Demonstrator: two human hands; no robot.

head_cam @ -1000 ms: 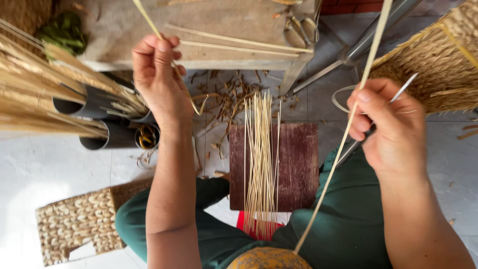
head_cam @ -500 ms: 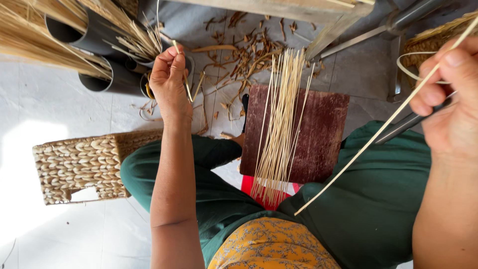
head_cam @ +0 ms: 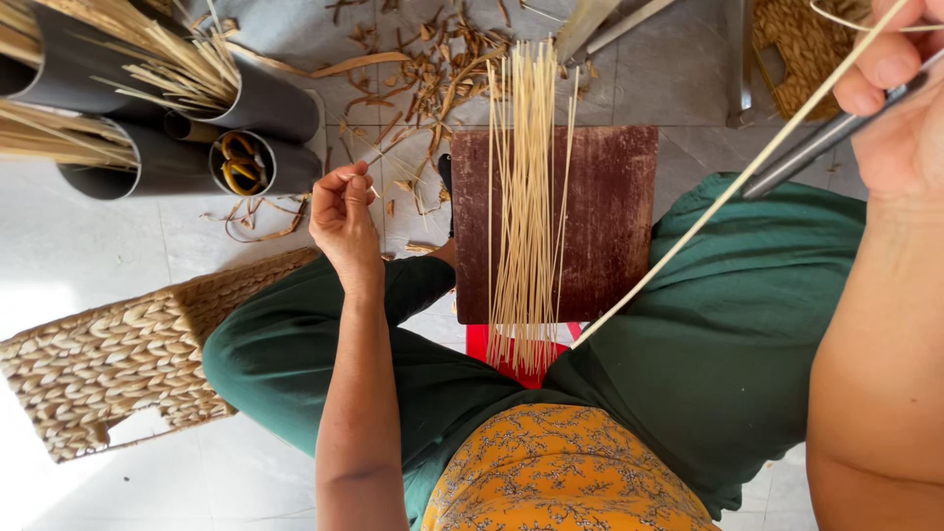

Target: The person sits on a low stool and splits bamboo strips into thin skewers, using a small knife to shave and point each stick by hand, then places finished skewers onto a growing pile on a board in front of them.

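My left hand (head_cam: 344, 221) is pinched shut on a thin pale sliver, held out over the floor to the left of the dark red board (head_cam: 610, 226). My right hand (head_cam: 900, 108) at the upper right grips a long pale cane strip (head_cam: 728, 192) together with a metal blade tool (head_cam: 836, 133). The strip runs diagonally down to my lap. A bundle of thin pale splints (head_cam: 526, 197) lies lengthwise across the board, which rests over my knees in green trousers.
Dark tubes (head_cam: 265, 108) holding cane stalks lie at the upper left, one with yellow-handled scissors (head_cam: 239, 162) inside. A woven basket (head_cam: 108, 354) sits at the left. Bark shavings (head_cam: 413, 59) litter the grey floor. Another woven piece (head_cam: 801, 44) is at top right.
The view has tilted down and closer. My left hand has dropped lower and toward my knee, still pinched. My right hand has risen toward the upper right corner with the strip.
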